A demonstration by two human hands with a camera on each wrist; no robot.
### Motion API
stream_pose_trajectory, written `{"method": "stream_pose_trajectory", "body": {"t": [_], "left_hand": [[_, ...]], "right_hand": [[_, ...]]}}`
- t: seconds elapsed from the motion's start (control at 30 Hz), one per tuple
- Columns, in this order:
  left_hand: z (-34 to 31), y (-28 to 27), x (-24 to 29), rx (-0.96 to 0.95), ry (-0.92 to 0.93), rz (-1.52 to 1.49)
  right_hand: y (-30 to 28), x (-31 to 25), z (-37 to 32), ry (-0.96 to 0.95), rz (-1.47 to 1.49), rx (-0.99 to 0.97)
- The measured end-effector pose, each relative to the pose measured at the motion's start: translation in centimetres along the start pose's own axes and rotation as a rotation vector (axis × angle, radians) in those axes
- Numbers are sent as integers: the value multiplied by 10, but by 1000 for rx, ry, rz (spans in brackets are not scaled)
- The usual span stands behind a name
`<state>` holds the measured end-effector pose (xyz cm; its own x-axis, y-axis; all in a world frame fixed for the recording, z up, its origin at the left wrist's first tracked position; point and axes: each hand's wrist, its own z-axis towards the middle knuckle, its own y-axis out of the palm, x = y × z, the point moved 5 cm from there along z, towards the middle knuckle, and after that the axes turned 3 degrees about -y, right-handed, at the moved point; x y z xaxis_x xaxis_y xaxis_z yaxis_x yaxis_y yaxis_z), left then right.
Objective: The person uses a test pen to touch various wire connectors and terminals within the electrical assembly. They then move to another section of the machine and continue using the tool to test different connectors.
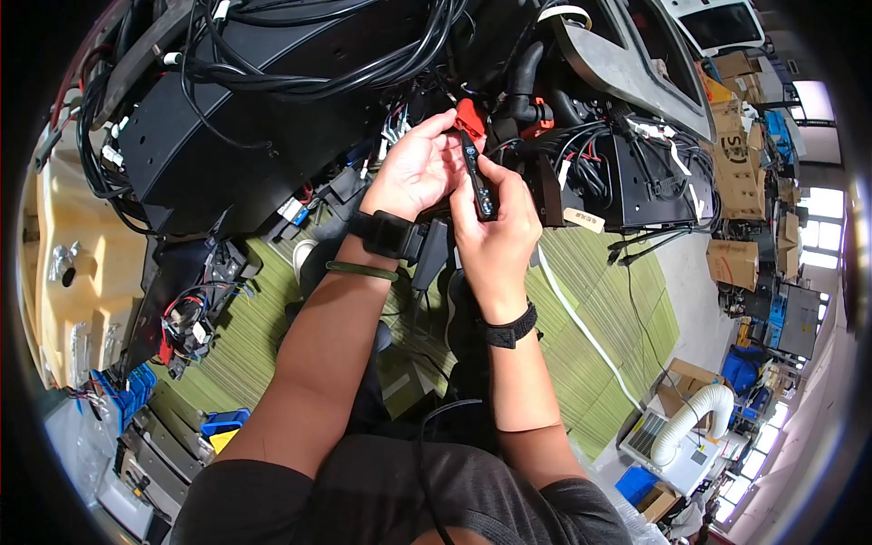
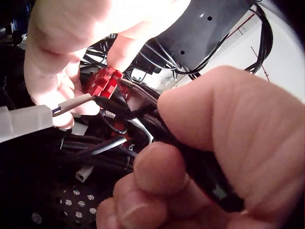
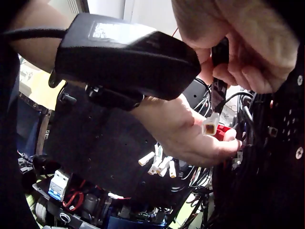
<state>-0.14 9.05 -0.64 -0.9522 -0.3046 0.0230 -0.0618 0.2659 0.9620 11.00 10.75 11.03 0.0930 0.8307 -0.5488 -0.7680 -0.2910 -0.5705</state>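
A red connector (image 1: 470,118) is pinched in the fingers of the left hand (image 1: 418,168); the left wrist view shows the connector (image 2: 104,82) between thumb and fingers. My right hand (image 1: 500,213) grips a slim black tool (image 1: 480,186), its thin end pointing at the red connector. In the left wrist view the tool's tip lies close against the connector's lower side; whether it is inside cannot be told. A white connector (image 2: 24,121) on a thin wire is beside them, and the right wrist view shows a white connector (image 3: 210,125) in front of the left hand (image 3: 176,133).
Black cable bundles (image 1: 318,82) lie over a black panel (image 1: 200,154) at the left. A black hose (image 1: 524,77) stands just behind the hands, with more wiring (image 1: 590,163) at the right. Several loose white connectors (image 3: 163,164) hang below the left hand.
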Motion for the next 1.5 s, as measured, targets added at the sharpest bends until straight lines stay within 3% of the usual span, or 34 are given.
{"method": "stream_pose_trajectory", "body": {"t": [0.13,0.17,0.27,0.73,1.13,1.5], "left_hand": [[-1,2,-2,6,-77,-71],[-2,2,-3,21,-103,-112],[-3,2,-4,-19,-113,-90],[-3,1,0,22,-106,-75],[-7,8,-2,121,-17,15],[-5,4,-2,129,-52,8]], "right_hand": [[-7,-1,-2,75,13,20],[-9,-2,-2,2,-12,70],[-14,-4,-3,70,-40,-4],[-6,-7,-5,-58,-126,26],[-1,-4,-3,78,-97,-44],[0,-5,-2,65,-119,-53]]}}
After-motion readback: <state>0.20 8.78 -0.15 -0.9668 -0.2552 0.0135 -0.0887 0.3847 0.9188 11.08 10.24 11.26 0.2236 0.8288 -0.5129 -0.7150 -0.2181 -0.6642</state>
